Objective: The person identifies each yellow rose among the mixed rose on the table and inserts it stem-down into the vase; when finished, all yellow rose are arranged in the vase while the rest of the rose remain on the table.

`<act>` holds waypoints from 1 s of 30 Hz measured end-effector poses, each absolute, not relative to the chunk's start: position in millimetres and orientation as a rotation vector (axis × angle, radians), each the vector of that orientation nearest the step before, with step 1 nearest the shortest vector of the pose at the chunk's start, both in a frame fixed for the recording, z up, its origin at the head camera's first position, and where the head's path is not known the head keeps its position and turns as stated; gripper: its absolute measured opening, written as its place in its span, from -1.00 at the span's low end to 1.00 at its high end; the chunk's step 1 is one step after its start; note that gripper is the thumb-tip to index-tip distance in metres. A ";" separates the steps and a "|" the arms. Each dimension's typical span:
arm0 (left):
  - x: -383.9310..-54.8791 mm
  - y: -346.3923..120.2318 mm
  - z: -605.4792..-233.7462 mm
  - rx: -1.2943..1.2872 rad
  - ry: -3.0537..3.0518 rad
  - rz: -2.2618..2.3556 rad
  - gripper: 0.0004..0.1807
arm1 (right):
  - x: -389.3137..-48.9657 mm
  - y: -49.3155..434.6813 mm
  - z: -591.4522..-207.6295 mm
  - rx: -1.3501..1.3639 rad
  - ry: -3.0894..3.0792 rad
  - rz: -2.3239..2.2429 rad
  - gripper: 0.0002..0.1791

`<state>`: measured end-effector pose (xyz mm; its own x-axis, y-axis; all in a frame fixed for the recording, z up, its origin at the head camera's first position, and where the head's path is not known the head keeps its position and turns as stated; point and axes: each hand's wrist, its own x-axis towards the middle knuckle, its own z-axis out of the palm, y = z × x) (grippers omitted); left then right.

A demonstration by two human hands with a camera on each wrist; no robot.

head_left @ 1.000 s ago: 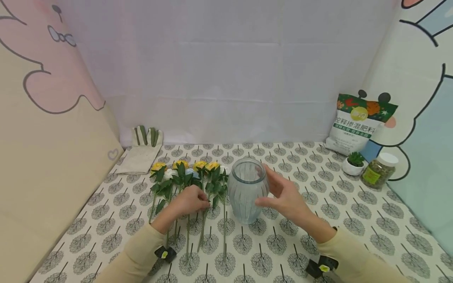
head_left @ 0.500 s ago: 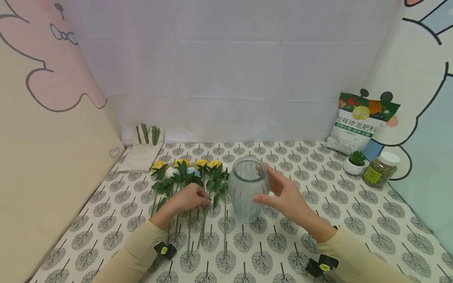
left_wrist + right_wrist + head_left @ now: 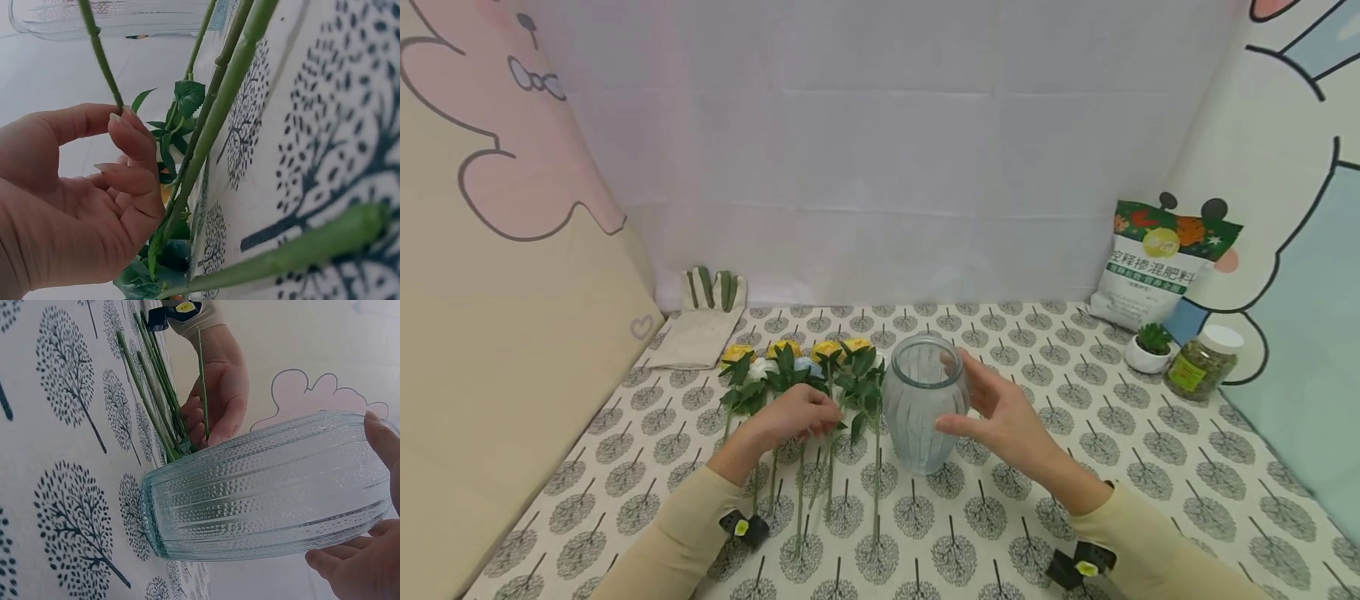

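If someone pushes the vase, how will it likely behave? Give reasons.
The vase may tip if pushed high: its base looks narrower than its belly. It is probably fragile, being clear and glass-like. Its ribbed, bumpy wall might offer grip.

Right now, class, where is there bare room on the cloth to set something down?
Free: white tree-print cloth between the right hand and the white-potted green plant, and behind the ribbed clear glass vase, up to the pale curtain. Crowded: left of the vase, where yellow, white and blue flowers lie by the left hand.
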<state>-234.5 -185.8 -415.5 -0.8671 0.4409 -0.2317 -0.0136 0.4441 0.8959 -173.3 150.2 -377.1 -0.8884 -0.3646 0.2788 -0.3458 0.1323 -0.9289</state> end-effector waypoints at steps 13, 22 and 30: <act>-241.4 -198.5 -402.9 0.267 1.775 1.879 -0.84 | -172.7 150.9 -377.1 -0.725 2.387 -1.884 0.11; -234.1 -194.9 -389.3 0.413 1.535 2.115 -0.60 | -172.5 151.6 -376.9 -0.724 2.391 -1.883 0.10; -227.3 -189.2 -375.9 0.370 1.472 2.317 -0.74 | -173.3 151.5 -376.1 -0.721 2.394 -1.881 0.11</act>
